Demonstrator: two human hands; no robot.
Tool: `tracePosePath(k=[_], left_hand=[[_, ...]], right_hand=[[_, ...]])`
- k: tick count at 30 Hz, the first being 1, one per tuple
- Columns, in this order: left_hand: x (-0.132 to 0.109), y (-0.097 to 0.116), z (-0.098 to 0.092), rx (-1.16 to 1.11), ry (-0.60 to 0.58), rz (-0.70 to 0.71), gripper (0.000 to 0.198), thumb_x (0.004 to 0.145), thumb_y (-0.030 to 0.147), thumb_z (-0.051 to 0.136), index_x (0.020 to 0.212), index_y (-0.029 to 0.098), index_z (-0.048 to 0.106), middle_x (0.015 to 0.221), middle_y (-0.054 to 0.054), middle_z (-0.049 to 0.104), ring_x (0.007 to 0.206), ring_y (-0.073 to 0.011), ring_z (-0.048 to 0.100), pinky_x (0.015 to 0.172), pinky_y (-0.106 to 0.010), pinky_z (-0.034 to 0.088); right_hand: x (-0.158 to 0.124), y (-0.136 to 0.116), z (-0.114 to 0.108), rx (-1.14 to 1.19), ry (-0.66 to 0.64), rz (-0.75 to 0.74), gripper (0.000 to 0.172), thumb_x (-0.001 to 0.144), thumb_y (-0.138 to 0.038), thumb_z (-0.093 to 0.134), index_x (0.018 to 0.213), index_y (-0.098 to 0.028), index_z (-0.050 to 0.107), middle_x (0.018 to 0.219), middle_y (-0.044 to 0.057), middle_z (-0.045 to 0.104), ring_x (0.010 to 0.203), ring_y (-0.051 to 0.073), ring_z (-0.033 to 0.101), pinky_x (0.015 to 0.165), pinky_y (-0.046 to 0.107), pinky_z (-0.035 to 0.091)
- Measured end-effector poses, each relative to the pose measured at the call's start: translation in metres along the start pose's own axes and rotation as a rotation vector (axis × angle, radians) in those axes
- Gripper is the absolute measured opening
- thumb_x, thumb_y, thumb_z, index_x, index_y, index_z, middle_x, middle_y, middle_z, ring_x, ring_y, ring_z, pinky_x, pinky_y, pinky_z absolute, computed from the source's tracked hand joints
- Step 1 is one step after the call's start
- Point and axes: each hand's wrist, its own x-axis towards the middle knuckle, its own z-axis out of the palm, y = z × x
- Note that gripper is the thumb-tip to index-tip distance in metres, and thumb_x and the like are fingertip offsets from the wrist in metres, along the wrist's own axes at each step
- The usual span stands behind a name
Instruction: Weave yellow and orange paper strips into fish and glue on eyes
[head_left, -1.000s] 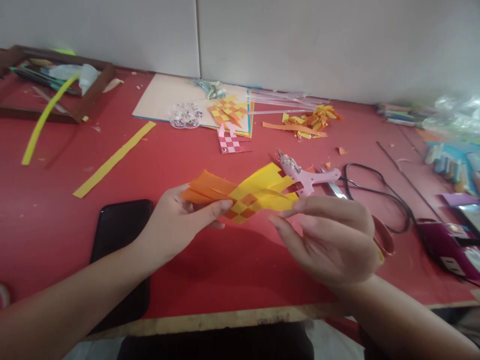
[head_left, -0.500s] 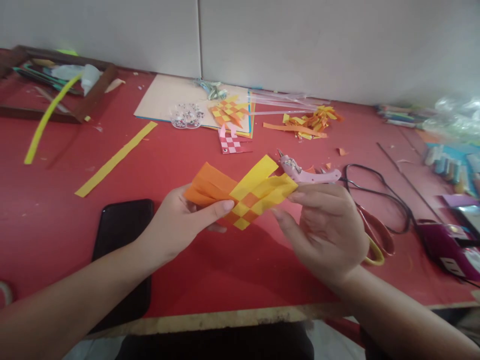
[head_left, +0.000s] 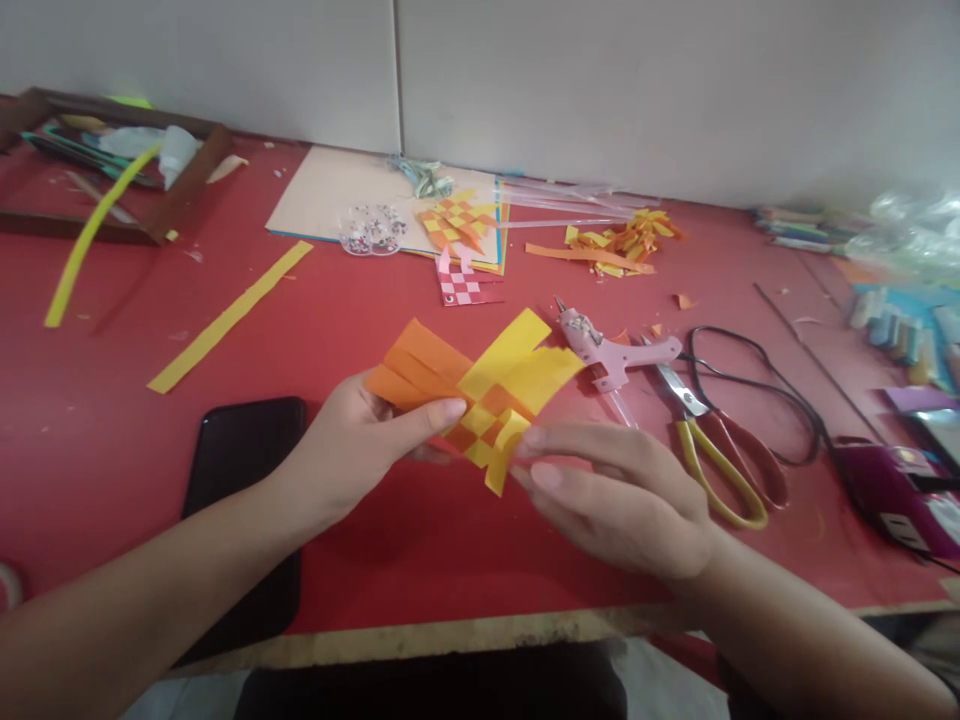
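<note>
My left hand is closed round a piece of woven paper, thumb on top and the other fingers mostly hidden underneath. Orange strips fan out to its upper left and yellow ones to its upper right, with a checkered patch in the middle. One yellow paper strip curls back over the lower right of that patch. At this curl my right hand has its thumb and fingers together on the strip. Beyond the hands lies a pink glue gun, and scissors rest right of my right hand.
A black phone lies by my left forearm. Farther back are a loose yellow strip, a wooden frame, a red-and-pink woven fish, a clear bead case and paper scraps. A cord loops at right.
My right hand has moved down and left, folding one yellow strip from the upper right back across the weave. My left hand keeps its hold. The scissors and glue gun are less covered.
</note>
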Motion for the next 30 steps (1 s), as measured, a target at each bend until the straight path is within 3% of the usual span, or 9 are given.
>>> tracePosePath(k=[3, 6, 9, 11, 13, 19, 25, 28, 30], left_hand=[[0.002, 0.0, 0.0, -0.048, 0.032, -0.007, 0.019, 0.08, 0.029, 0.081, 0.099, 0.028, 0.078, 0.107, -0.001, 0.079, 0.097, -0.0199, 0.074, 0.07, -0.021, 0.064], [0.002, 0.0, 0.0, -0.03, 0.004, 0.002, 0.018, 0.08, 0.029, 0.08, 0.098, 0.027, 0.079, 0.105, -0.001, 0.079, 0.091, -0.0173, 0.074, 0.065, -0.017, 0.061], [0.001, 0.0, 0.0, -0.003, -0.046, 0.008, 0.016, 0.08, 0.031, 0.081, 0.095, 0.025, 0.079, 0.102, -0.003, 0.079, 0.083, -0.0167, 0.074, 0.057, -0.016, 0.059], [0.0, 0.0, 0.0, 0.006, -0.065, -0.002, 0.019, 0.08, 0.033, 0.081, 0.097, 0.025, 0.079, 0.103, -0.004, 0.079, 0.085, -0.0188, 0.074, 0.06, -0.019, 0.061], [0.0, 0.0, -0.001, 0.01, -0.05, -0.019, 0.022, 0.078, 0.032, 0.082, 0.098, 0.025, 0.079, 0.105, -0.005, 0.079, 0.091, -0.0213, 0.075, 0.067, -0.023, 0.063], [0.002, -0.002, -0.003, 0.013, 0.018, -0.036, 0.033, 0.075, 0.031, 0.085, 0.105, 0.023, 0.076, 0.116, -0.007, 0.076, 0.102, -0.024, 0.073, 0.074, -0.026, 0.064], [0.004, -0.001, -0.006, 0.068, 0.042, 0.027, 0.051, 0.075, 0.035, 0.084, 0.12, 0.025, 0.064, 0.118, -0.007, 0.074, 0.104, -0.0248, 0.072, 0.087, -0.034, 0.059], [0.005, 0.002, -0.007, 0.172, 0.045, -0.002, 0.049, 0.07, 0.034, 0.087, 0.114, 0.022, 0.067, 0.111, -0.007, 0.075, 0.099, -0.0241, 0.073, 0.086, -0.033, 0.058], [0.004, 0.003, -0.007, 0.202, 0.043, 0.016, 0.042, 0.071, 0.033, 0.087, 0.107, 0.021, 0.069, 0.107, -0.006, 0.076, 0.099, -0.0227, 0.072, 0.086, -0.03, 0.057]], right_hand=[[0.01, 0.0, 0.003, -0.019, 0.09, -0.007, 0.031, 0.081, -0.008, 0.071, 0.107, -0.023, 0.064, 0.093, 0.004, 0.073, 0.081, 0.017, 0.07, 0.073, 0.032, 0.062], [0.011, 0.005, 0.01, 0.063, 0.128, 0.326, 0.025, 0.081, -0.029, 0.077, 0.102, -0.023, 0.064, 0.086, 0.004, 0.07, 0.078, 0.02, 0.069, 0.07, 0.035, 0.06], [0.011, 0.008, 0.016, 0.349, -0.032, 0.591, 0.031, 0.081, -0.043, 0.076, 0.101, -0.022, 0.067, 0.083, 0.003, 0.071, 0.072, 0.018, 0.069, 0.064, 0.031, 0.059], [0.012, 0.006, 0.019, 0.522, -0.167, 0.685, 0.023, 0.085, -0.043, 0.072, 0.089, -0.021, 0.07, 0.075, 0.001, 0.071, 0.067, 0.016, 0.068, 0.06, 0.028, 0.057], [0.015, 0.003, 0.019, 0.601, -0.205, 0.733, 0.022, 0.088, -0.039, 0.068, 0.078, -0.02, 0.07, 0.071, 0.001, 0.07, 0.065, 0.015, 0.066, 0.059, 0.026, 0.055], [0.019, 0.004, 0.018, 0.474, 0.02, 0.75, 0.024, 0.095, -0.031, 0.058, 0.073, -0.02, 0.058, 0.066, -0.003, 0.061, 0.06, 0.01, 0.057, 0.055, 0.02, 0.049], [0.016, 0.009, 0.013, 0.298, -0.126, 0.543, 0.025, 0.098, -0.028, 0.051, 0.074, -0.02, 0.051, 0.063, -0.004, 0.055, 0.055, 0.009, 0.051, 0.052, 0.02, 0.043], [0.017, 0.009, 0.01, 0.21, -0.177, 0.398, 0.023, 0.096, -0.025, 0.056, 0.073, -0.02, 0.054, 0.062, -0.004, 0.055, 0.053, 0.008, 0.05, 0.05, 0.02, 0.04], [0.018, 0.011, 0.008, 0.166, -0.144, 0.388, 0.02, 0.093, -0.026, 0.062, 0.074, -0.019, 0.059, 0.065, -0.003, 0.061, 0.055, 0.008, 0.055, 0.053, 0.021, 0.043]])
